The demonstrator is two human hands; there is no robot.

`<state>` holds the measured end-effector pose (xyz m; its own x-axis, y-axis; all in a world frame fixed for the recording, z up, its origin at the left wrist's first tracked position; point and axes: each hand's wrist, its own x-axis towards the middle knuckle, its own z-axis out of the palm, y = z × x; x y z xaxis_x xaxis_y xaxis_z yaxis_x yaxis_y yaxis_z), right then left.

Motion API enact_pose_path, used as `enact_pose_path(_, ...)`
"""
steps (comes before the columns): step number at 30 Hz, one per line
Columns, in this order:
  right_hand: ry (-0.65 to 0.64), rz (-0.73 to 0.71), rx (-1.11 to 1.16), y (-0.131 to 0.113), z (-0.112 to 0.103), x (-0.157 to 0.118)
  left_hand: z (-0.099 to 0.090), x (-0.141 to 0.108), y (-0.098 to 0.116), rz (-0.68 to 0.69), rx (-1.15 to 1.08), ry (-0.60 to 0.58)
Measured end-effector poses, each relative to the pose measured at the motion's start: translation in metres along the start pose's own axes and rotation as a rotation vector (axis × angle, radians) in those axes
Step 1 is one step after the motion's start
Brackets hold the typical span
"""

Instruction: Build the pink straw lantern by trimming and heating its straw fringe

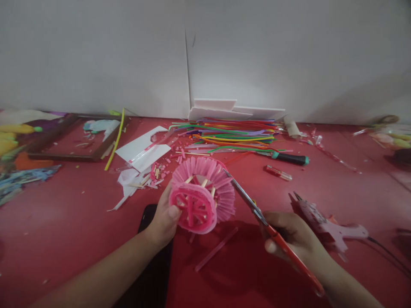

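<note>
My left hand (163, 218) grips a pink craft piece (208, 222) by its left side, thumb on the near rim. The piece has a round spoked ring in front, pale sticks behind it, and a pleated pink frill (226, 192) fanning around the back. In my right hand (289, 235) are scissors (245, 199) with red handles, seen nearly edge-on. Their tip lies at the upper right of the frill; whether it touches I cannot tell. Below the piece, a translucent pink stick (216, 250) rests on the red table (77, 239).
A black phone-like slab (147, 273) lies under my left forearm. At right is a pink glue gun (334, 226) with a cord. Behind are colourful craft stems (237, 134), a black-handled tool (290, 158), white card (144, 154), pink scraps (160, 169) and a brown frame (67, 157).
</note>
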<state>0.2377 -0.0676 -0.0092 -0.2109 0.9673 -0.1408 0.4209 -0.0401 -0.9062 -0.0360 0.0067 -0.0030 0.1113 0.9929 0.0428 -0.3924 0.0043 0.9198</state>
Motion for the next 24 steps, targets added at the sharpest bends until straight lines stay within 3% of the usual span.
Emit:
enact_pose_path(12,0.098,-0.046,-0.084,-0.018,0.002,0.002,0.0,0.0,0.005,-0.073,-0.058,-0.073)
enact_pose_path(24,0.144,-0.081,-0.113,-0.013,0.003,-0.001,0.007,0.0,0.009,0.026,-0.142,-0.063)
